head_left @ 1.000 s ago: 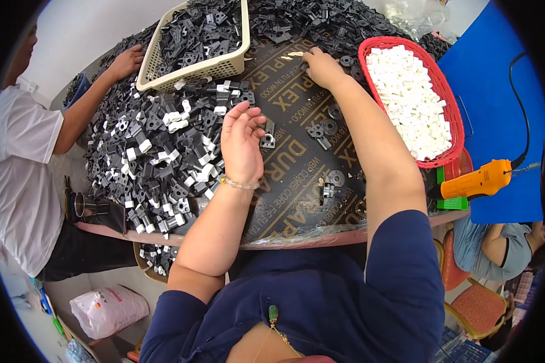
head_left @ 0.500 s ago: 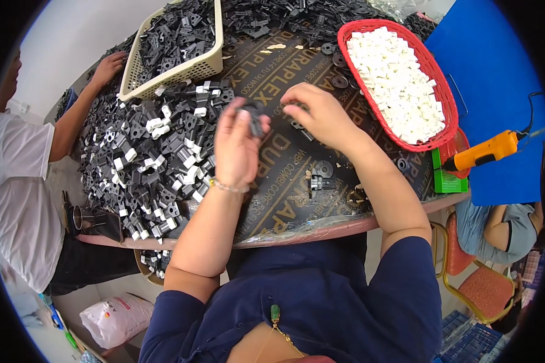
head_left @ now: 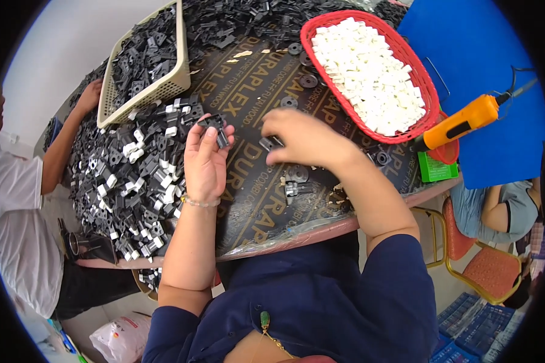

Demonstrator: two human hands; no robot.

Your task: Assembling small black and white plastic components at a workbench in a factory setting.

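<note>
My left hand (head_left: 204,160) holds a black plastic part (head_left: 221,137) between thumb and fingers, beside the edge of a heap of black parts with white pieces fitted (head_left: 140,172). To its right, my right hand (head_left: 306,138) has its thumb and fingers closed around another black plastic part (head_left: 271,143); the hand hides much of that piece. Whether it is lifted off the table cannot be seen. Nearer to me lie a black disc (head_left: 297,173) and a black part with a pale piece (head_left: 298,189).
A cream basket (head_left: 178,75) of black parts stands at the far left, where a co-worker's hand (head_left: 91,94) reaches. At the far right are a red basket (head_left: 429,100) of white pieces, an orange electric screwdriver (head_left: 463,124), a green tray (head_left: 437,169) and a blue board (head_left: 466,36).
My right hand has come down and closed on the black part that lay beneath it. My left hand still holds its part, now turned more into sight. The whole view has shifted slightly.
</note>
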